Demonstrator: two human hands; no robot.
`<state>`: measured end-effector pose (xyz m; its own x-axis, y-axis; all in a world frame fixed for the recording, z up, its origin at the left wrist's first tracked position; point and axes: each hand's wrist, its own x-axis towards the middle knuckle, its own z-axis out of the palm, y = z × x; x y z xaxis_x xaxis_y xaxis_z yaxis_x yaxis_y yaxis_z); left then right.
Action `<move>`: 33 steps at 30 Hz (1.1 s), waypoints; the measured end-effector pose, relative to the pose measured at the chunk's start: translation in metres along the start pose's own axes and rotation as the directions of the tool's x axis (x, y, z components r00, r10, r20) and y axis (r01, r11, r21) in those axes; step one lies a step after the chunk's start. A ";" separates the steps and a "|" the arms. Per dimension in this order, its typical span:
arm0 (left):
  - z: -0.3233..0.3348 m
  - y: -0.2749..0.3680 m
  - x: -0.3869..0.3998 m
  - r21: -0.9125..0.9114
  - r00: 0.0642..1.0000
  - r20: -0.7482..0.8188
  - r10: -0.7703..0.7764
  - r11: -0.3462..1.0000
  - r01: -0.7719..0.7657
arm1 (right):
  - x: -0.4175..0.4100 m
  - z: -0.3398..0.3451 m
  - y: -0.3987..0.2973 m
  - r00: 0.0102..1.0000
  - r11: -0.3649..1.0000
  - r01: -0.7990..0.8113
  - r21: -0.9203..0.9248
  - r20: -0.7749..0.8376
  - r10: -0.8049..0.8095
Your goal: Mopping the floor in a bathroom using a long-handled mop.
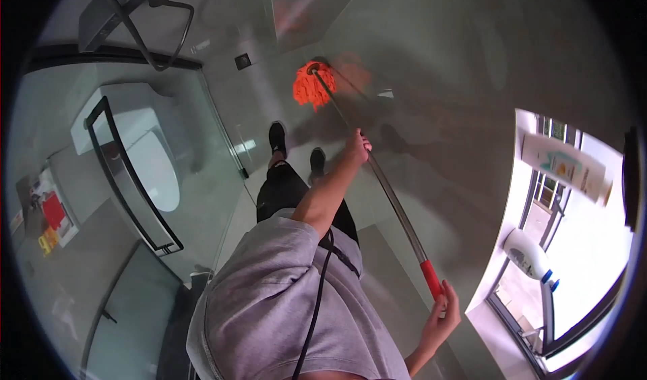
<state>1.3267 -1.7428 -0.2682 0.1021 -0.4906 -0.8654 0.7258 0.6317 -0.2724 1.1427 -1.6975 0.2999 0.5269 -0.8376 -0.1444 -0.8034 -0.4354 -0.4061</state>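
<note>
An orange string mop [314, 87] rests on the grey tiled floor, its head close to the foot of the wall. Its metal pole slants from there down to the right, ending in a red grip [431, 279]. My left hand [358, 146] is wrapped around the middle of the pole. At the upper end, my right hand [446, 306] holds the red grip between thumb and fingers, with some fingers extended. My feet, in dark shoes [277, 138], stand on the floor just short of the mop head.
A glass shower panel with a black-framed handle [132, 177] stands left, a white toilet [151, 162] behind it. A square floor drain [242, 61] lies ahead. Shower fittings [119, 13] hang upper left. Two bottles [566, 167] [528, 253] stand on the window sill at right.
</note>
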 end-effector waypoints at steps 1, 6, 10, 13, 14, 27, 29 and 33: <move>0.002 -0.008 -0.007 0.063 0.996 -0.077 0.042 0.997 -0.038 | -0.008 0.002 -0.014 0.985 0.954 -0.155 -0.258 0.035 0.169; 0.000 0.006 -0.028 0.168 0.973 -0.230 0.035 0.986 0.005 | -0.020 0.046 -0.017 0.954 0.511 0.103 -0.853 0.231 0.192; -0.052 0.022 -0.010 0.078 0.975 -0.218 0.038 0.997 -0.022 | -0.001 0.036 0.024 0.922 0.498 0.312 -0.809 0.384 0.047; -0.020 0.022 -0.050 -0.076 0.975 -0.195 -0.104 0.993 0.091 | 0.032 0.014 0.025 0.944 0.478 0.308 -0.823 0.327 -0.045; -0.018 0.037 -0.058 -0.117 0.985 -0.161 -0.067 0.992 0.048 | 0.039 0.024 0.020 0.944 0.474 0.311 -0.824 0.327 -0.051; -0.119 0.379 -0.078 -0.358 0.954 -0.032 0.298 0.888 -0.289 | 0.082 0.245 -0.137 0.647 0.359 0.750 -0.556 0.502 -0.574; -0.089 0.391 -0.098 -0.100 0.955 0.080 0.287 0.955 -0.279 | 0.067 0.250 -0.156 0.692 0.383 0.712 -0.588 0.498 -0.522; -0.103 0.407 -0.115 -0.181 0.952 0.135 0.276 0.951 -0.250 | 0.049 0.247 -0.191 0.694 0.413 0.713 -0.566 0.490 -0.527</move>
<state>1.5401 -1.3675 -0.3226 0.3897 -0.3737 -0.8417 0.5415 0.8322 -0.1187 1.3903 -1.5739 0.1470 0.9252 -0.1901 -0.3284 -0.1129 -0.9641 0.2402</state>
